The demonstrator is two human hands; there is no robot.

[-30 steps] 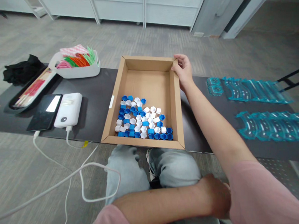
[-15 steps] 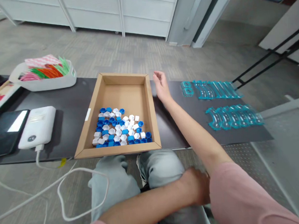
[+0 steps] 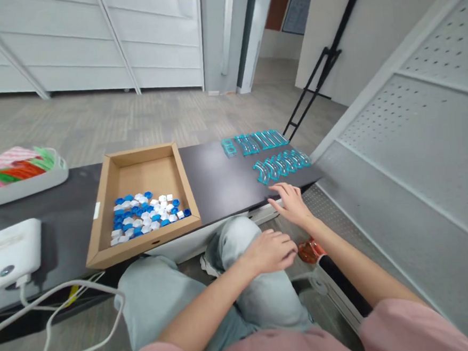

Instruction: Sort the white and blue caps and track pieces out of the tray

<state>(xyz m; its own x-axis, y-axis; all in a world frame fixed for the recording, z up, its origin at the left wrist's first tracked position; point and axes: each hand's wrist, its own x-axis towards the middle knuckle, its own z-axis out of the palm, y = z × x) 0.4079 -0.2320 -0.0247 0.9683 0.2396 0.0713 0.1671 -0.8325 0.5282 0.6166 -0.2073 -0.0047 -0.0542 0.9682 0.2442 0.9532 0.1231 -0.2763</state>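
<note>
My right hand (image 3: 291, 202) is at the table's front edge, thumb and fingers apart and nothing in it. Just beyond it lies a row of clear curved track-like pieces with teal edges (image 3: 283, 165). Behind them is a second row of clear teal-edged pieces (image 3: 261, 141), with small square teal pieces (image 3: 229, 147) at its left end. My left hand (image 3: 272, 250) hovers over or rests on my knee, its fingers loosely stretched and holding nothing visible. To the left, a shallow cardboard tray (image 3: 187, 192) holds many blue and white hexagonal pieces (image 3: 145, 216).
A white basket (image 3: 27, 192) with colourful fuzzy sticks stands at the far left. A white power bank (image 3: 13, 254) lies near the front, its white cable (image 3: 85, 282) looping below the table. A perforated grey panel (image 3: 408, 147) rises on the right.
The view has turned right. My right hand has moved from beside the tray to the front edge near the teal pieces. My left hand has come out from under the right arm.
</note>
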